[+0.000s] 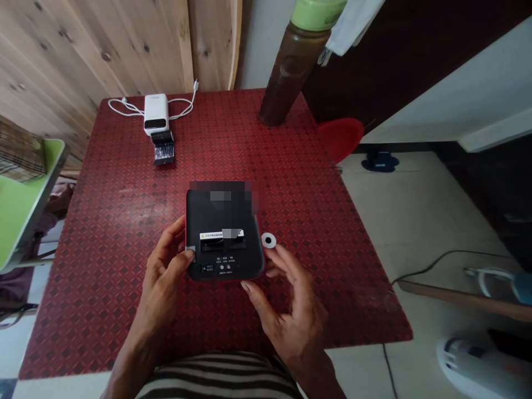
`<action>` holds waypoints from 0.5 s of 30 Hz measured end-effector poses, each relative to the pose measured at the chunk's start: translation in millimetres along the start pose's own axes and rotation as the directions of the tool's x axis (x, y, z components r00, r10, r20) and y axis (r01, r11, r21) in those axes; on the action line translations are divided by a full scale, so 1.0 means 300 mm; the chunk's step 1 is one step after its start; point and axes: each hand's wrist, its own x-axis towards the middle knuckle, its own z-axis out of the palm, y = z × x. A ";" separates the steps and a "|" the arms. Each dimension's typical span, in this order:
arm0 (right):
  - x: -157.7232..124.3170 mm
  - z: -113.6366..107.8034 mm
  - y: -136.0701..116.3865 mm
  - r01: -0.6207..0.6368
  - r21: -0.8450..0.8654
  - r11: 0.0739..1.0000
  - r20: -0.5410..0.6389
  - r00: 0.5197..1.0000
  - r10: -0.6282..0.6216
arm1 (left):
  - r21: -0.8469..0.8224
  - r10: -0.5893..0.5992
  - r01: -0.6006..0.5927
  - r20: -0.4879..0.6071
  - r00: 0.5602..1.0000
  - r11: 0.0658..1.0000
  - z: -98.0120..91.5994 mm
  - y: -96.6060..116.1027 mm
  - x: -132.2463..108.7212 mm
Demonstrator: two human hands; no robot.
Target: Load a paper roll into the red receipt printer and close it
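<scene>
A flat black square device (226, 213) with a red edge, a slot and small printed icons is held above the table, its top part blurred out. My left hand (164, 269) grips its left side, thumb on the face over a small grey patch and fingers around the edge. My right hand (291, 302) is at the lower right corner, thumb at the bottom edge and fingers by the right side, partly hidden. At those right fingertips is a white disc with a dark centre (268, 240), beside the device; I cannot tell whether it is attached.
On the red patterned table (216, 144) stand a white box-shaped gadget (156, 111) with a white cable and black strip, and a tall brown bottle (286, 77) with a green lid. A red stool (343, 138) is beyond the right edge; a green surface (20, 210) lies left.
</scene>
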 end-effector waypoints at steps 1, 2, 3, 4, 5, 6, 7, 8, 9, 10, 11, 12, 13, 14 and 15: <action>-0.002 0.002 0.002 -0.006 0.011 1.000 -0.001 1.000 0.006 | -0.004 -0.006 0.006 -0.008 1.000 1.000 0.005 0.002 -0.001; -0.004 0.004 0.003 -0.013 0.017 1.000 0.000 1.000 0.013 | -0.005 -0.011 0.011 -0.015 1.000 1.000 0.010 0.003 -0.001; -0.005 0.005 0.003 -0.019 0.018 1.000 -0.001 1.000 0.019 | -0.005 -0.018 0.018 -0.023 1.000 1.000 0.014 0.004 0.000; -0.006 0.006 0.003 -0.023 0.018 1.000 -0.002 1.000 0.023 | -0.002 -0.020 0.020 -0.031 0.999 1.000 0.018 0.005 0.000; -0.007 0.007 0.003 -0.027 0.017 0.999 -0.001 1.000 0.027 | 0.006 -0.018 0.019 -0.041 0.999 1.000 0.021 0.005 0.001; -0.006 0.008 0.002 -0.031 0.018 0.999 0.000 1.000 0.031 | 0.019 -0.013 0.014 -0.047 0.999 1.000 0.024 0.005 0.002; -0.006 0.009 0.000 -0.031 0.021 0.999 0.000 1.000 0.031 | 0.035 -0.005 0.007 -0.050 0.999 0.999 0.025 0.004 0.002; -0.006 0.010 -0.001 -0.032 0.026 0.999 0.000 0.999 0.032 | 0.052 0.003 -0.001 -0.049 0.999 0.999 0.025 0.002 0.002; -0.005 0.010 -0.002 -0.031 0.028 0.999 -0.001 1.000 0.031 | 0.067 0.012 -0.009 -0.043 0.999 0.998 0.023 -0.001 0.002; -0.005 0.010 -0.003 -0.029 0.028 0.999 -0.002 1.000 0.029 | 0.081 0.019 -0.016 -0.036 0.999 0.997 0.021 -0.004 0.002; -0.004 0.008 -0.003 -0.025 0.023 0.999 -0.004 1.000 0.025 | 0.091 0.024 -0.022 -0.028 0.999 0.996 0.017 -0.009 0.001; -0.002 0.004 -0.003 -0.020 0.017 1.000 -0.002 1.000 0.020 | 0.097 0.030 -0.028 -0.023 0.999 0.995 0.013 -0.015 0.000; 0.002 -0.004 -0.003 -0.015 0.009 1.000 0.009 1.000 0.015 | 0.099 0.039 -0.037 -0.019 0.999 0.994 0.008 -0.021 0.000; 0.009 -0.014 -0.002 -0.008 0.004 1.000 0.023 1.000 0.008 | 0.099 0.050 -0.048 -0.014 0.999 0.994 0.003 -0.028 -0.001; 0.021 -0.027 0.000 0.004 0.002 1.000 0.041 0.999 -0.004 | 0.097 0.061 -0.059 -0.008 0.998 0.994 -0.001 -0.033 -0.002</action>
